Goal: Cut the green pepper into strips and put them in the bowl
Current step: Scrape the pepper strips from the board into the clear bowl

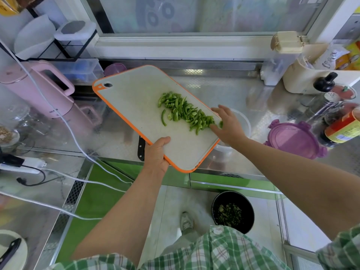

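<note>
Green pepper strips (185, 112) lie heaped on the orange-rimmed cutting board (136, 98), which is lifted and tilted toward the pale bowl (245, 121) at its lower edge. They look light, limp and wet (likely to cling), so sweeping should beat pinching. The left hand (156, 152) clamps the board's near edge, thumb on top. The right hand (228, 125), fingers straight and apart, touches the heap. Below is a reflective steel counter (224, 90) under a window (194, 14).

head cam | worn high | faces forward-down | close over counter (224, 90) | single view
</note>
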